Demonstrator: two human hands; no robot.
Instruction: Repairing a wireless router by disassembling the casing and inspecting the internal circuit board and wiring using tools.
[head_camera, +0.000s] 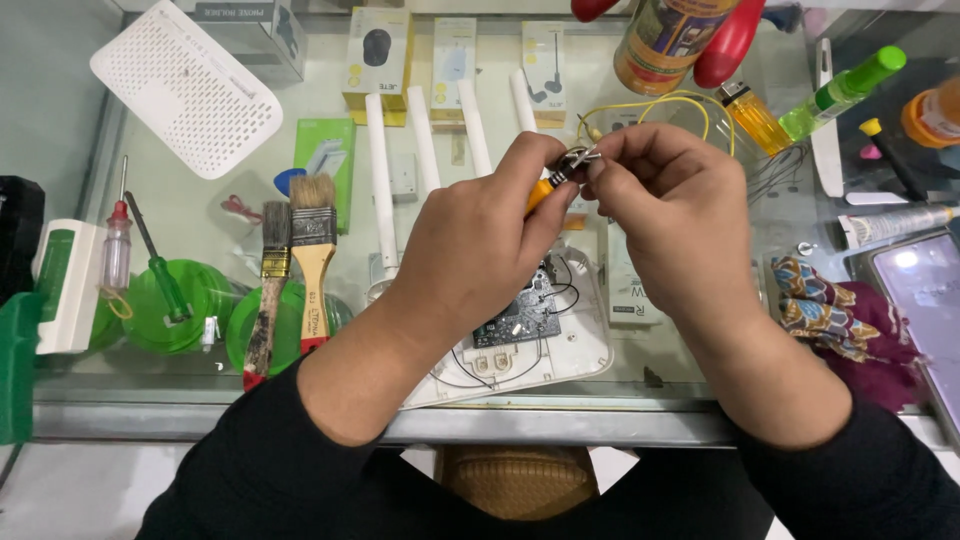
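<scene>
Pinched between both raised hands, an orange-handled tool (545, 185) sits in the left hand (475, 250) while right hand (670, 205) fingertips grip its metal tip. Directly below lies an opened white router shell (575, 355) holding a circuit board (520, 315).

My glass counter (180, 205) carries an opened white router (520, 340) with its circuit board bare and four white antennas pointing away from me. Left of it lie two paintbrushes (295, 270) and two green-handled screwdrivers (160, 275). A perforated white cover (185, 85) sits far left. To the right lie a yellow lighter (752, 115), a green spray bottle (840, 92) and a patterned cloth (830, 315).
</scene>
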